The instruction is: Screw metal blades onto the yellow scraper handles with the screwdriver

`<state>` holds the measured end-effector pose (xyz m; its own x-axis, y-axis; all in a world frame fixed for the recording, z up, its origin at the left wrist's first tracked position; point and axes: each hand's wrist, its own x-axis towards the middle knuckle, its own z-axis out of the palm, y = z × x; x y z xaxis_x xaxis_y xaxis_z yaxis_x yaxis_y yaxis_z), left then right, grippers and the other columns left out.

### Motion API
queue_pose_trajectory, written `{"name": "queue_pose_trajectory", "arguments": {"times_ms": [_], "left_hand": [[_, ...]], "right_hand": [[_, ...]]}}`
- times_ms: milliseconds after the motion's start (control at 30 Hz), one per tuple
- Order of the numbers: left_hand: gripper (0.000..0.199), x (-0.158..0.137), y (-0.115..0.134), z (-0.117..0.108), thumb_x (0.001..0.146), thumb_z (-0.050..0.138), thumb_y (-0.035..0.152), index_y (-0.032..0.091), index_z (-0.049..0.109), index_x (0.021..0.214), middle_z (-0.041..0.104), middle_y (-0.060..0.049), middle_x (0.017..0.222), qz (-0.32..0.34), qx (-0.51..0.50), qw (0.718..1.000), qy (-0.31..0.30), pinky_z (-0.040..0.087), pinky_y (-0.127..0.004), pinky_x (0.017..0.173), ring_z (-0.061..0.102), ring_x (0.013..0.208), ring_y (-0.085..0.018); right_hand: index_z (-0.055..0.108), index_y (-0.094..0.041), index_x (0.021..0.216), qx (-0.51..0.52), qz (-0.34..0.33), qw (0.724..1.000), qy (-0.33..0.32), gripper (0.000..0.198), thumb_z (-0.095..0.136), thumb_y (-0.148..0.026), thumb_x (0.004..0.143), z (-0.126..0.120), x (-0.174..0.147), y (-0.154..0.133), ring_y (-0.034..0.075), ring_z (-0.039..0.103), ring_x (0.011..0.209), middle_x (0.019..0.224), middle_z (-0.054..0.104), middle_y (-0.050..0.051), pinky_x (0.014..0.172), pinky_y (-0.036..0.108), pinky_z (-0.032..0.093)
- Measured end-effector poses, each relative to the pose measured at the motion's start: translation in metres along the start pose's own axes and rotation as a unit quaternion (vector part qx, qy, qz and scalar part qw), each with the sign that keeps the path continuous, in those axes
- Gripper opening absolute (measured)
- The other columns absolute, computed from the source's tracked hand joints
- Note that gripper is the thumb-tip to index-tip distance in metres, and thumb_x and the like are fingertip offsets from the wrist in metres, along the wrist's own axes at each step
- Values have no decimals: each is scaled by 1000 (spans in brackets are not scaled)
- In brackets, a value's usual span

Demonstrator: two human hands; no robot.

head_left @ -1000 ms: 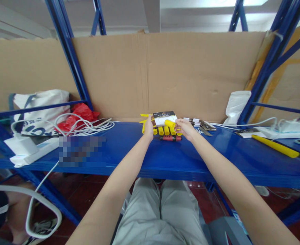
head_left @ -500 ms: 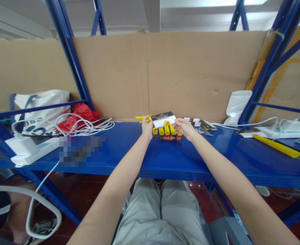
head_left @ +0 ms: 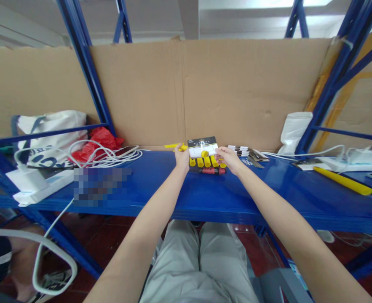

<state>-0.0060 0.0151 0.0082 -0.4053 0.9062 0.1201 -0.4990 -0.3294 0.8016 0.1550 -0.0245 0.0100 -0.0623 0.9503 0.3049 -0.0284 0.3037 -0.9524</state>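
Observation:
My left hand is closed on the left edge of a black-and-white printed card. A yellow strip sticks out leftward by that hand; whether the fingers hold it too I cannot tell. My right hand pinches the card's lower right corner. On the card's lower edge sits a curled yellow piece. Several yellow rolls stand in a row just below the card, partly hidden by it. In front of them lies a red-and-black cylindrical tool, touched by neither hand.
Right of my hands are stacked cards and loose dark cards. A long yellow bar lies farther right. White cables, a red bag and a power strip occupy the left. Cardboard walls the back.
The card has tilted up so that its printed face shows more fully, and the yellow curl on it sits slightly lower. The yellow strip beside my left hand has shifted left.

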Motion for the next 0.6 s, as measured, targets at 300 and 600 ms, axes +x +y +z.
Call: {"name": "queue_pose_trajectory", "arguments": {"times_ms": [300, 600], "left_hand": [[73, -8, -2, 3, 64, 64, -3, 30, 44, 125, 65, 1, 92, -39, 13, 998, -43, 51, -19, 61, 66, 78, -13], [78, -7, 12, -6, 66, 65, 3, 33, 33, 130, 57, 1, 97, -58, 13, 998, -13, 51, -18, 54, 60, 62, -7]], "right_hand": [[47, -19, 59, 59, -31, 998, -14, 44, 76, -52, 54, -4, 4, 3, 5, 40, 42, 48, 46, -7, 42, 19, 30], [46, -19, 65, 145, -43, 985, 86, 18, 59, -25, 74, -12, 4, -17, 6, 41, 40, 50, 49, -5, 38, 17, 31]]}}
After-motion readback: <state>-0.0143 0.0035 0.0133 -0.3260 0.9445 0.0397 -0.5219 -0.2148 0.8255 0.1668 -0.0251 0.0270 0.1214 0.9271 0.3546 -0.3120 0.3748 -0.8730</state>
